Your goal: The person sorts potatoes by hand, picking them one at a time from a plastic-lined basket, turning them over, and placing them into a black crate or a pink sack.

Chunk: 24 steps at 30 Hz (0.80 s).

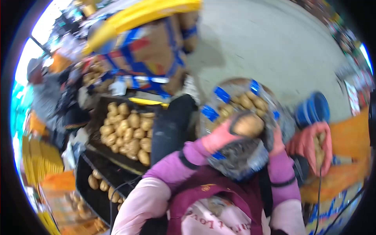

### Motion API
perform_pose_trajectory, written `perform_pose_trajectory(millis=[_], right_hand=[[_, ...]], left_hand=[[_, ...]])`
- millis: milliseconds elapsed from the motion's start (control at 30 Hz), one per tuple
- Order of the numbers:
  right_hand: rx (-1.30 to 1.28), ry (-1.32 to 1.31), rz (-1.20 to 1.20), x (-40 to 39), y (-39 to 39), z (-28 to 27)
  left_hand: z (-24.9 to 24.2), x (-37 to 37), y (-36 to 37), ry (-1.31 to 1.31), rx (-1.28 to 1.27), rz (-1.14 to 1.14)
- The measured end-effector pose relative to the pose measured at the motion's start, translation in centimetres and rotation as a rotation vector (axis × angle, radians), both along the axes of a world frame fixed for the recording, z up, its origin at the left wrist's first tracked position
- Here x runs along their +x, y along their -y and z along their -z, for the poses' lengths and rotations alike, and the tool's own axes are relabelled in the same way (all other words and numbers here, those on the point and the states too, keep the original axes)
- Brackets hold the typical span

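My left hand (pixel 224 135), in a pink and dark glove, is closed round a large potato (pixel 250 126). It holds the potato above a round container lined with clear plastic (pixel 239 160), with blue tape on its rim. More potatoes (pixel 246 102) lie inside the container, beyond my hands. My right hand (pixel 275 139), gloved the same way, is at the right side of the lining, close to the held potato. Its fingers are partly hidden and blurred, so its grip does not show.
A black crate (pixel 95 117) full of potatoes is left of my leg, with another dark crate (pixel 87 192) nearer. A taped cardboard box (pixel 154 51) stands ahead. Right are a blue bucket (pixel 312 109) and a pink sack (pixel 303 143). A person (pixel 49 96) sits at the left.
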State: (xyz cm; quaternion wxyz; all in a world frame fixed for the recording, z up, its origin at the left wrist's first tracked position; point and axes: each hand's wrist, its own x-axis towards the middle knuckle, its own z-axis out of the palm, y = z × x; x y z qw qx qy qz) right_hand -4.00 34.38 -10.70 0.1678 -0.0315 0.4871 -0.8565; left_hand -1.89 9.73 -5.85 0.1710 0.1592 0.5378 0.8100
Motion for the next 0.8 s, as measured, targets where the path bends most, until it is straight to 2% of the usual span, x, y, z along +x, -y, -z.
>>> perform_pose_trajectory(millis=[33, 67, 100, 133, 233, 300, 333, 400, 467, 533, 600, 667, 733, 767, 800], right_hand=[[0.244, -0.07, 0.064, 0.5, 0.9, -2.5], [0.333, -0.111, 0.081, 1.1, 0.4, -2.4], [0.378, -0.126, 0.087, 1.3, 1.9, -5.4], [0.436, -0.189, 0.103, 1.0, 1.9, -4.5], [0.503, -0.247, 0.119, 1.4, 3.9, -7.3], [0.724, -0.351, 0.032, 0.8, 4.3, -7.7], [0.718, -0.341, 0.029, 0.8, 4.2, -8.5], [0.328, 0.242, -0.05, 0.8, 4.2, -10.5], [0.278, 0.154, -0.048, 1.3, 4.4, -8.3], [0.185, -0.03, -0.034, 1.9, 4.5, -5.5], [0.143, 0.053, -0.044, 2.1, 4.6, -5.8], [0.12, 0.203, -0.131, 2.0, 4.5, -7.0], [0.196, 0.115, -0.085, 1.5, 4.6, -7.2], [0.327, -0.024, -0.057, 1.3, 4.3, -6.6], [0.457, -0.165, -0.028, 1.2, 4.3, -6.2]], left_hand=[[-1.0, -0.2, 0.2, 0.017, 0.04, -0.005], [-1.6, -0.6, 0.1, 0.093, 0.217, 0.037], [-0.6, -1.1, -0.2, 0.097, 0.22, 0.041], [-0.9, -1.3, -0.2, 0.03, 0.066, -0.016], [0.0, -2.0, -0.2, -0.037, -0.056, -0.04], [0.8, -2.2, -0.1, -0.075, -0.111, -0.063], [1.1, -2.2, 0.0, -0.127, -0.161, -0.085], [1.3, -2.2, -0.1, -0.191, -0.228, -0.118], [1.2, -1.9, -0.4, -0.397, -0.489, -0.232], [1.6, -1.7, -0.6, -0.395, -0.494, -0.228], [1.6, -1.7, -0.6, -0.337, -0.521, -0.177], [0.1, -1.7, -0.2, -0.282, -0.482, -0.091], [-1.6, -1.6, -0.4, 0.054, 0.057, -0.051], [-1.7, -1.7, -0.1, 0.138, 0.205, -0.021], [-2.1, -1.6, -0.1, 0.138, 0.206, -0.022]])
